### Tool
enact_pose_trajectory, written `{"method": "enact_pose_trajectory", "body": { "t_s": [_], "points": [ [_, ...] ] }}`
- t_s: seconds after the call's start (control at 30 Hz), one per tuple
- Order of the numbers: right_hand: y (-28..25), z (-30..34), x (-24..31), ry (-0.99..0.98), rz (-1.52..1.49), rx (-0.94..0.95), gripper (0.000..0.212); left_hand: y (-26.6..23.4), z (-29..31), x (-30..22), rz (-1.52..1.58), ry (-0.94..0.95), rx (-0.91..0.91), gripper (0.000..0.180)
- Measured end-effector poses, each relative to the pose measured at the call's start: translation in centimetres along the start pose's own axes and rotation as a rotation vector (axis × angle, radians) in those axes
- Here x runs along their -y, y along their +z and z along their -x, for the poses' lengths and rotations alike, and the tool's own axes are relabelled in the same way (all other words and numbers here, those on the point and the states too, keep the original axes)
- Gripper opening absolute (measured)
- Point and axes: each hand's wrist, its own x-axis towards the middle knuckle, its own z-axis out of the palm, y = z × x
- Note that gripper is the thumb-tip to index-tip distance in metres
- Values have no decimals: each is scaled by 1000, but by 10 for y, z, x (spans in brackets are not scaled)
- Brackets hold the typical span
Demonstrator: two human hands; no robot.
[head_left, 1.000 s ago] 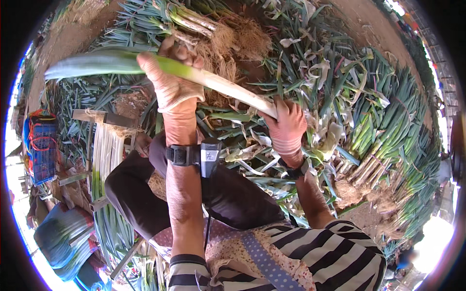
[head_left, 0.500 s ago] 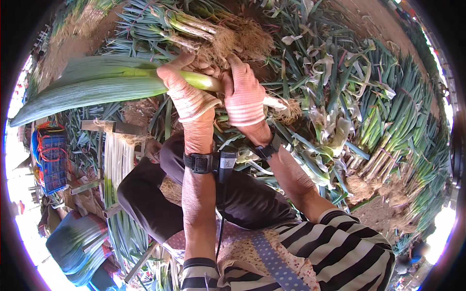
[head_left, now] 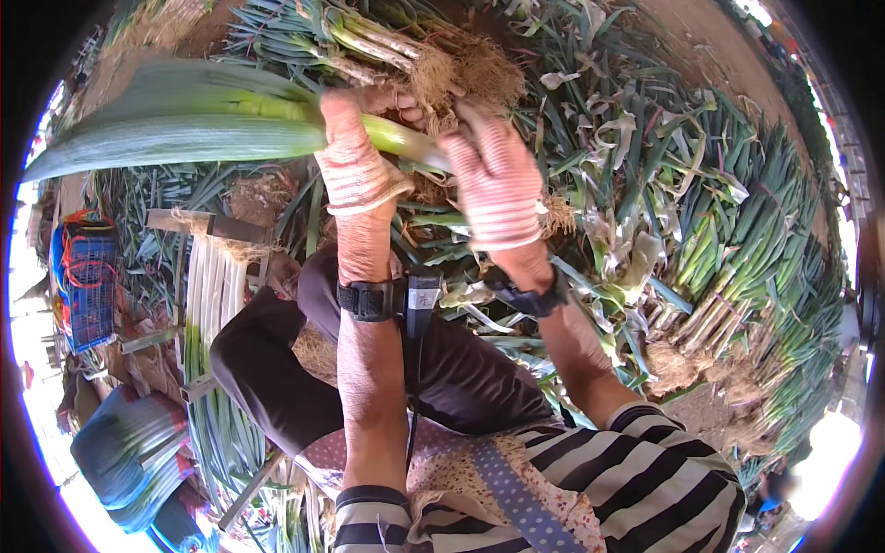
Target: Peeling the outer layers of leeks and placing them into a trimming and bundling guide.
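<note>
Leek (head_left: 267, 134) — one, held crosswise beyond the knees (head_left: 267, 359), leaves (head_left: 157, 143) to the left, pale stalk (head_left: 426, 150) to the right. Left hand (head_left: 355, 157): gloved, curled around the leek below the leaves. Right hand (head_left: 498, 175): gloved, blurred, over the stalk; grip cannot be told. Step, as judged: two-handed work along the stalk — next move calls for steady left hold.

The right hand (head_left: 498, 175), out at the pale end of the leek (head_left: 230, 136) a second ago, is now nearer the left hand (head_left: 355, 157), though slightly farther off than half a second ago. The leaves (head_left: 157, 101), narrow at first, now spread broadly.
</note>
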Motion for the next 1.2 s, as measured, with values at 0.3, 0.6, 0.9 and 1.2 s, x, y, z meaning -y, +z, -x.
{"method": "enact_pose_trajectory", "body": {
  "t_s": [0.3, 0.6, 0.9, 1.2],
  "points": [
    [53, -28, -72, 299, -461, 411, 33, 7, 6, 18, 170, -35, 85, 60],
    [-2, -6, -57, 34, -161, 327, 19, -5, -4, -2, 44, -23, 112, 60],
    [-7, 5, -58, 387, -262, 921, 37, 0, -5, -3, 18, 40, 68, 70],
    [-40, 68, -72, 644, -468, 529, 33, -1, -3, -14, 2, 93, 130, 69]
  ]
}}
